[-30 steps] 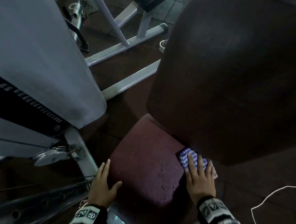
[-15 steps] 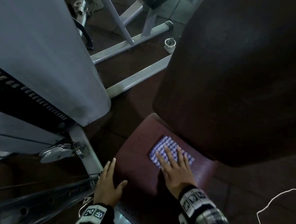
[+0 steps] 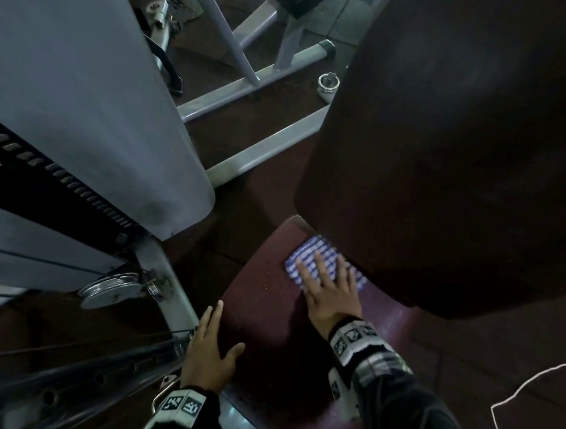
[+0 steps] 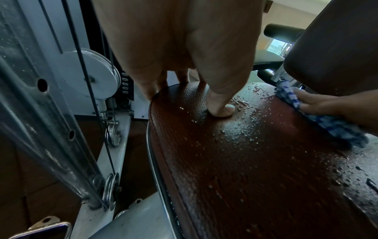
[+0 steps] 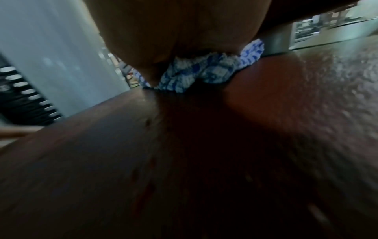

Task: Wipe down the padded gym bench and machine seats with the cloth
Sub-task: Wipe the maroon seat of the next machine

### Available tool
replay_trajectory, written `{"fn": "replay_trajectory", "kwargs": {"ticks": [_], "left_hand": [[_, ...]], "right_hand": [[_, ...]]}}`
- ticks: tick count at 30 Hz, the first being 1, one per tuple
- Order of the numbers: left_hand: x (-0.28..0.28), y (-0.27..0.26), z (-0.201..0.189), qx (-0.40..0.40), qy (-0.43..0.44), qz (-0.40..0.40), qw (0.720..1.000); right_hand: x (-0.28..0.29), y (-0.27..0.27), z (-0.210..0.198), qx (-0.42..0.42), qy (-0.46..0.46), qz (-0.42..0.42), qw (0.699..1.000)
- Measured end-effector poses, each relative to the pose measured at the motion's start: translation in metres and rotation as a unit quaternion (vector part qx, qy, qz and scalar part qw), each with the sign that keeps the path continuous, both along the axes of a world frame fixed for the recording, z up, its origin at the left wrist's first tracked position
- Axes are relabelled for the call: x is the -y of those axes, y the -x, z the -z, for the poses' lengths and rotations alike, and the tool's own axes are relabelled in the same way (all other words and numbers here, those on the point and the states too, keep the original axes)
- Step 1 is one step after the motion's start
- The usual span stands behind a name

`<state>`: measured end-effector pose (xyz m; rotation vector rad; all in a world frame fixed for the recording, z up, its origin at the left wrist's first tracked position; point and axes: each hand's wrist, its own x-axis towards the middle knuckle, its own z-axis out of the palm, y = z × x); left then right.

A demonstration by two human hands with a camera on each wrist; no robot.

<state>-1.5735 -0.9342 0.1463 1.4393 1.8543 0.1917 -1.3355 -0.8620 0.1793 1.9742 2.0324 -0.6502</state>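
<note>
A maroon padded machine seat (image 3: 269,313) lies below me, wet with droplets (image 4: 245,129). My right hand (image 3: 328,283) presses flat, fingers spread, on a blue-and-white checked cloth (image 3: 309,252) at the seat's far edge, just under the dark backrest pad (image 3: 444,158). The cloth (image 5: 200,74) bunches under that palm in the right wrist view. My left hand (image 3: 212,346) rests open on the seat's left edge, its thumb (image 4: 219,105) on the top surface and fingers over the rim.
The grey weight-stack cover (image 3: 83,102) and upright frame with a pulley (image 3: 111,290) stand close on the left. Grey frame tubes (image 3: 262,146) cross the dark floor beyond. A white cord (image 3: 529,388) lies on the floor at right.
My right hand has swept the cloth leftward along the seat's far edge from its right side, then pushed it a little farther in under the backrest. The left hand has stayed put.
</note>
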Motion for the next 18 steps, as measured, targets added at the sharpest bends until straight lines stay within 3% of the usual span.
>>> {"fn": "replay_trajectory", "kwargs": {"ticks": [3, 6, 12, 15, 18], "left_hand": [[0.0, 0.001, 0.001, 0.004, -0.002, -0.001, 1.0], [0.0, 0.0, 0.0, 0.004, -0.006, -0.001, 1.0], [0.001, 0.0, 0.0, -0.004, 0.001, 0.0, 1.0], [0.001, -0.001, 0.001, -0.008, -0.001, 0.002, 1.0], [0.001, 0.0, 0.002, -0.011, 0.001, -0.001, 1.0]], "right_hand": [[0.034, -0.008, 0.003, -0.008, 0.013, -0.085, 0.996], [0.06, -0.041, 0.007, -0.007, 0.044, -0.038, 0.998], [0.018, -0.05, -0.006, 0.011, 0.028, 0.079, 0.996], [-0.007, -0.024, -0.006, 0.011, 0.025, 0.065, 0.998], [0.003, -0.005, 0.003, -0.011, 0.009, 0.009, 1.0]]}}
